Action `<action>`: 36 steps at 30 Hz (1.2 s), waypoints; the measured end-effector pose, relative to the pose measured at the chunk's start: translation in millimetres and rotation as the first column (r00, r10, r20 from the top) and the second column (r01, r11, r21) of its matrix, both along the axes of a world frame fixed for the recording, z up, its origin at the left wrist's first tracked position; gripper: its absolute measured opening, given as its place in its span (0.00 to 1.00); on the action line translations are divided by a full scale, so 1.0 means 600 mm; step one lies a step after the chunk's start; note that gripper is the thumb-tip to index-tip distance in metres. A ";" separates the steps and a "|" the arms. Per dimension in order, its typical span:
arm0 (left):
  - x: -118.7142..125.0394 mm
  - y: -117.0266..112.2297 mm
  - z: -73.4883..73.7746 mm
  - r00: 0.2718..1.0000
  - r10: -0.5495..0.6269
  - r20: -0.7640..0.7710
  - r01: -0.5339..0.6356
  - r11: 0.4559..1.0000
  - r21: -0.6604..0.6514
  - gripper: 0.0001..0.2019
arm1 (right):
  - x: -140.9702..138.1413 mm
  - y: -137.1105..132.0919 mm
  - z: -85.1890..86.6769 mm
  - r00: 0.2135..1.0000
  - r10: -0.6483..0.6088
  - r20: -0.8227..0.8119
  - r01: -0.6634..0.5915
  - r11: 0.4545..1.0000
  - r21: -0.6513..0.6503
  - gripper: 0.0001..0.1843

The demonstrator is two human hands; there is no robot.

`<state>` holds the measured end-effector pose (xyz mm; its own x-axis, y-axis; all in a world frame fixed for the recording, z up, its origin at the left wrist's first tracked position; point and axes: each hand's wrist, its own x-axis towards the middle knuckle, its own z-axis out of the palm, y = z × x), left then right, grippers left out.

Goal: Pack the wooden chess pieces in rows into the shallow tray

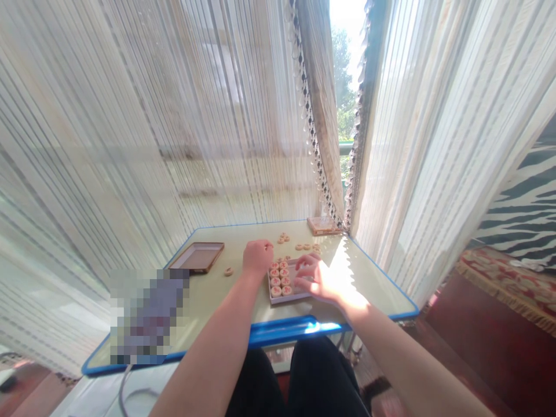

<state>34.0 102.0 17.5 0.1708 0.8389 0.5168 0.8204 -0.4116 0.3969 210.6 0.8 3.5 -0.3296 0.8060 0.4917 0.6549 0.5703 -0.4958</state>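
A shallow box (290, 299) stands on the table in front of me, with Chinese chess pieces (275, 282) with red characters lined up in two columns on its left side. My left hand (259, 255) is closed just beyond the box's left edge; whatever is in its fingers, if anything, is hidden. My right hand (313, 274) hovers over or rests in the right part of the box, fingers apart and slightly bent. It hides that part of the box. More loose pieces (284, 238) lie on the table behind the hands, and one single piece (228, 271) lies left of my left forearm.
The pale table (243, 231) has a blue rim. An open box lid (200, 256) lies at the left, and a flat box (324, 225) sits at the far right corner. A pixelated object (152, 318) with a cable lies front left. String curtains (234, 116) hang behind the table.
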 end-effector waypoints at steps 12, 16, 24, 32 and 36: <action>-0.015 0.028 -0.018 0.996 0.088 0.001 -0.084 0.950 -0.300 0.20 | 0.010 0.015 -0.009 0.950 -0.300 0.087 0.294 0.953 0.070 0.12; -0.016 0.033 -0.022 0.998 0.047 0.042 -0.032 0.952 -0.306 0.19 | 0.012 0.019 -0.017 0.949 -0.309 0.063 0.307 0.951 0.035 0.11; -0.018 0.041 -0.031 0.995 0.045 0.084 -0.020 0.960 -0.281 0.17 | 0.017 0.024 -0.020 0.956 -0.288 0.052 0.288 0.957 -0.006 0.11; -0.018 0.037 -0.027 0.989 0.049 0.139 -0.013 0.968 -0.251 0.17 | 0.020 0.029 -0.023 0.943 -0.325 0.066 0.327 0.945 -0.013 0.12; -0.016 0.040 -0.028 0.968 0.076 0.240 0.002 0.951 -0.309 0.16 | 0.018 0.026 -0.020 0.931 -0.353 0.097 0.356 0.934 -0.022 0.12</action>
<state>24.6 126.2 0.6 0.0364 0.9655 0.2577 0.6932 -0.2102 0.6894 221.5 16.6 -8.3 -0.0601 0.8963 0.4393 0.8536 0.2743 -0.4428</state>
